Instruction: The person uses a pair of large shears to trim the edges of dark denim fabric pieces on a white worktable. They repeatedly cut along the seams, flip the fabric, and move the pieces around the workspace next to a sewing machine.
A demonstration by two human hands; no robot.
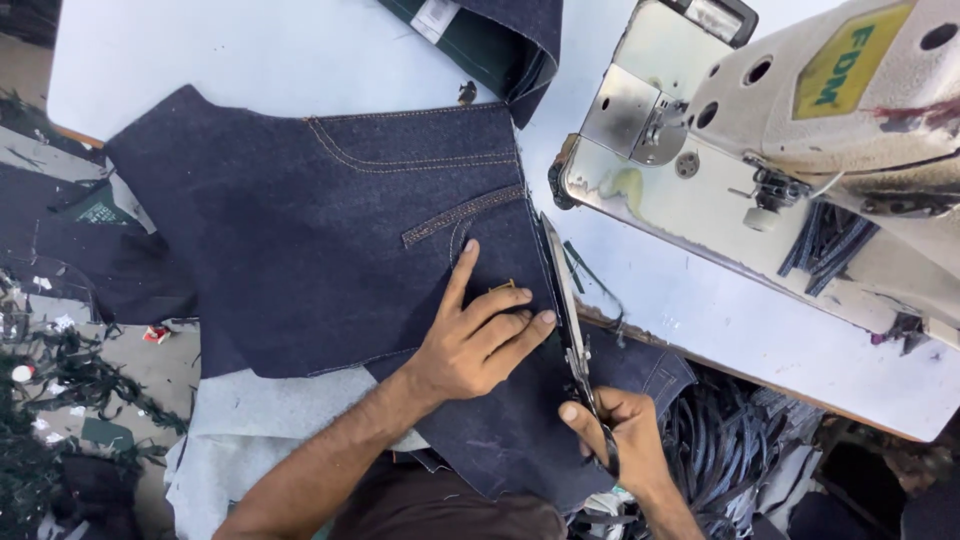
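One denim panel point(320, 240) lay on the white table point(250, 60). Left hand point(475, 340), fingers spread, pressed it flat. Right hand point(625, 440) gripped one pair of scissors point(565, 300) along panel's right edge. One sewing machine point(800, 150) nearby.

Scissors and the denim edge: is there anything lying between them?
Nothing visible. The scissors in the right hand already lie along the edge of the denim piece, which the left hand presses flat.
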